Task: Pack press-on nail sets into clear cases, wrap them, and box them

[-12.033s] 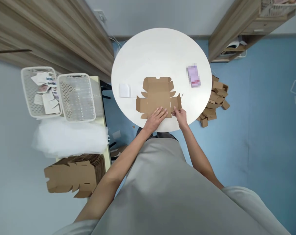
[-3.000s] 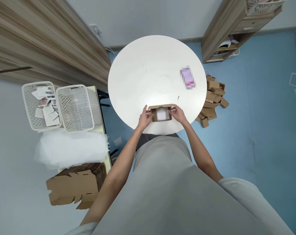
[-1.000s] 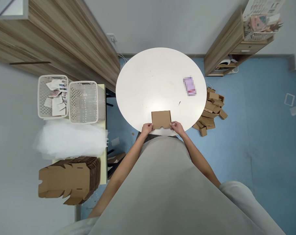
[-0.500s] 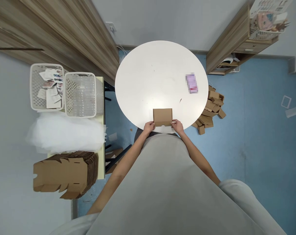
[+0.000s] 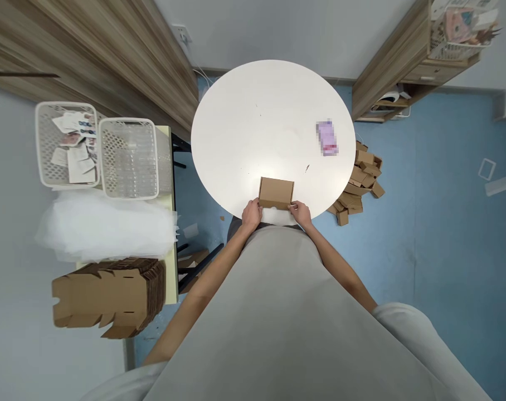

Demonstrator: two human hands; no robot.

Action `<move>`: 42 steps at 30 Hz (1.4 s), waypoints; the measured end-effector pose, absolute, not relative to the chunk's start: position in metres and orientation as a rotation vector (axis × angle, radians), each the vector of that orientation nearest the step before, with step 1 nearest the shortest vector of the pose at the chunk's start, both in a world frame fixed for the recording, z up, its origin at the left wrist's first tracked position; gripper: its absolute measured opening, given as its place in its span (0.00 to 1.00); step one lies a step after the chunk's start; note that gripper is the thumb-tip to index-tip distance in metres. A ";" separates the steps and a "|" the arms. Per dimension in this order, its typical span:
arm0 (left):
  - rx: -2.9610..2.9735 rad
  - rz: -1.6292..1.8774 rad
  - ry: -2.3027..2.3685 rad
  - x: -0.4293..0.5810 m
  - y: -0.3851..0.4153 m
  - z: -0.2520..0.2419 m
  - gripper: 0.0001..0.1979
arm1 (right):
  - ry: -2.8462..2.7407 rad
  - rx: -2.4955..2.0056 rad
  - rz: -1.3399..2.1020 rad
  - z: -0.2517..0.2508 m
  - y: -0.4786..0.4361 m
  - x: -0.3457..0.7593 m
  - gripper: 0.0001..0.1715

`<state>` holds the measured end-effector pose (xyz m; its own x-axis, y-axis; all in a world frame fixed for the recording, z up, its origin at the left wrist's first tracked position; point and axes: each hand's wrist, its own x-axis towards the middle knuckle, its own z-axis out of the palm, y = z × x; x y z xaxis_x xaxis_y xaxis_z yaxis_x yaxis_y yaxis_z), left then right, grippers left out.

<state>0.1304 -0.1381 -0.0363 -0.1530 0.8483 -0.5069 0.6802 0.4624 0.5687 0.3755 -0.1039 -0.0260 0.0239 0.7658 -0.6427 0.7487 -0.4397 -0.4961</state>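
A small brown cardboard box (image 5: 276, 191) with its lid down lies at the near edge of the white round table (image 5: 253, 128). My left hand (image 5: 252, 215) grips its left near corner, the fingers bent against the side. At the right near corner my right hand (image 5: 300, 213) pinches the box between thumb and fingers. The front side of the box faces me. The undersides of my fingers are hidden.
A blurred purple item (image 5: 327, 137) lies on the table's right. Boxes are heaped (image 5: 361, 181) on the floor at right. On the left stand two white baskets (image 5: 129, 197), white sheets (image 5: 111, 225) and stacked flat cardboard blanks (image 5: 102, 292).
The box has turned slightly, its right side coming nearer to me, and its front side shows more. My left hand has moved up along its side. The whole view has shifted a little.
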 end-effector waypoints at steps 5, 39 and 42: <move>1.304 0.254 1.844 0.126 -0.127 -0.035 0.30 | -1.747 -2.174 1.374 -0.024 -0.100 0.375 0.25; 0.896 0.769 1.698 0.103 -0.119 -0.027 0.24 | -1.298 -1.980 1.488 0.009 -0.080 0.376 0.17; 0.872 0.753 1.715 0.104 -0.118 -0.029 0.25 | -1.250 -1.969 1.524 0.005 -0.080 0.375 0.19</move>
